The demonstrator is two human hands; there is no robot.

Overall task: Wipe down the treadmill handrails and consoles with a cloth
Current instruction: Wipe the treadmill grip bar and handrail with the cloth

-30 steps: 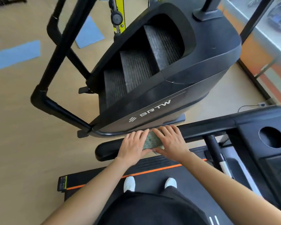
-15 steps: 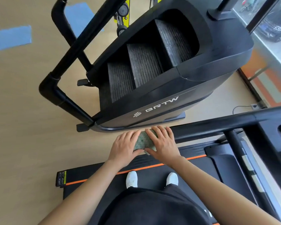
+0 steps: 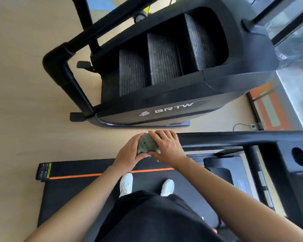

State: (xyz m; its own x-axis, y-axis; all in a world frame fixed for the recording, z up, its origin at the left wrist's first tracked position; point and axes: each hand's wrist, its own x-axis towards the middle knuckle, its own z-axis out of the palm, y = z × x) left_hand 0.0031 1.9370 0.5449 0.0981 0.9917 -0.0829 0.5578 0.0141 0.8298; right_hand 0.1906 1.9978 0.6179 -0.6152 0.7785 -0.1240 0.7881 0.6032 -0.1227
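The cloth (image 3: 146,144) caps the handrail (image 3: 217,140) end, between left hand (image 3: 128,153) and right hand (image 3: 168,147), stair climber (image 3: 222,81) beyond.

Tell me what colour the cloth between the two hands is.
The cloth is a mottled grey-green, clearest in the head view.

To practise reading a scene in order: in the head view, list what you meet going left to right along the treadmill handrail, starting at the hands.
In order: left hand → green cloth → right hand → handrail → console with its round cup hole.
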